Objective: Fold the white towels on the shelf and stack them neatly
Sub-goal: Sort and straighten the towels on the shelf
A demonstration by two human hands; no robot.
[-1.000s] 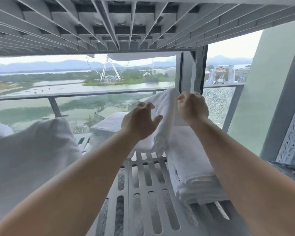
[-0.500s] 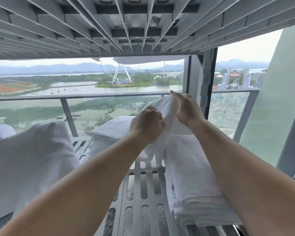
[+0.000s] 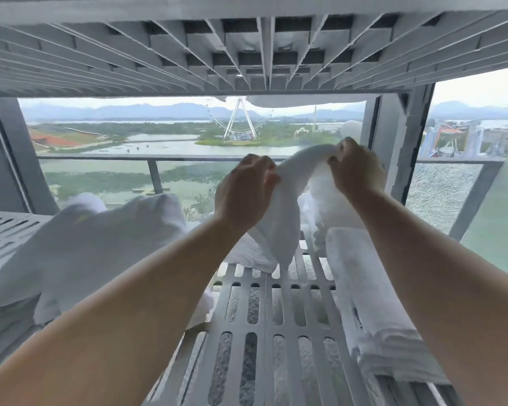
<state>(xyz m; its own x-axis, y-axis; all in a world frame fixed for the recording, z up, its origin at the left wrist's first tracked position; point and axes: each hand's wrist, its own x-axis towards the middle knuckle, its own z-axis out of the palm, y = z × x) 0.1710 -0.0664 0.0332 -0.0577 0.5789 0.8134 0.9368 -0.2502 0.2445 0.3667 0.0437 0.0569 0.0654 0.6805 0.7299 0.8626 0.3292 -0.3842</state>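
Left of the grip slumps a loose heap (image 3: 100,244). The left hand (image 3: 247,189) and right hand (image 3: 355,168) each pinch the towel (image 3: 279,224) by its top edge. Its hanging tail may snag the shelf (image 3: 276,317) slots beneath, or knock the folded stack (image 3: 373,303) lying below-right.

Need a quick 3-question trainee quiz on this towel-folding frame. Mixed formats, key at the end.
1. True or false: the left hand and the right hand both grip the lifted towel.
2. Where on the slatted shelf does the folded stack lie? A) on the person's right B) at the far left C) on the tier above
3. Fill in: the loose heap of white cloth lies to the ___ of the left forearm.
Key: 1 true; 2 A; 3 left.
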